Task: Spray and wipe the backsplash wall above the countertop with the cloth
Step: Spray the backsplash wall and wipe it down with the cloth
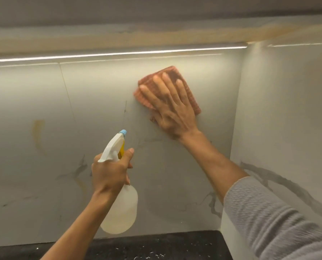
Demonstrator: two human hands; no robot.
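Note:
The pale marble-veined backsplash wall [100,109] fills the view. My right hand [170,107] lies flat with straight, spread fingers on a folded orange checked cloth [186,85], pressing it against the upper wall. My left hand [109,171] grips the neck of a translucent spray bottle [120,211] with a white head, yellow trigger and light blue nozzle. The nozzle points up and right toward the wall, below the cloth. My index finger reaches past the trigger.
A dark speckled countertop [165,246] runs along the bottom. A side wall [287,119] meets the backsplash at a corner on the right. A lit strip [119,53] glows under the cabinet above. Yellowish stains [37,134] mark the left wall.

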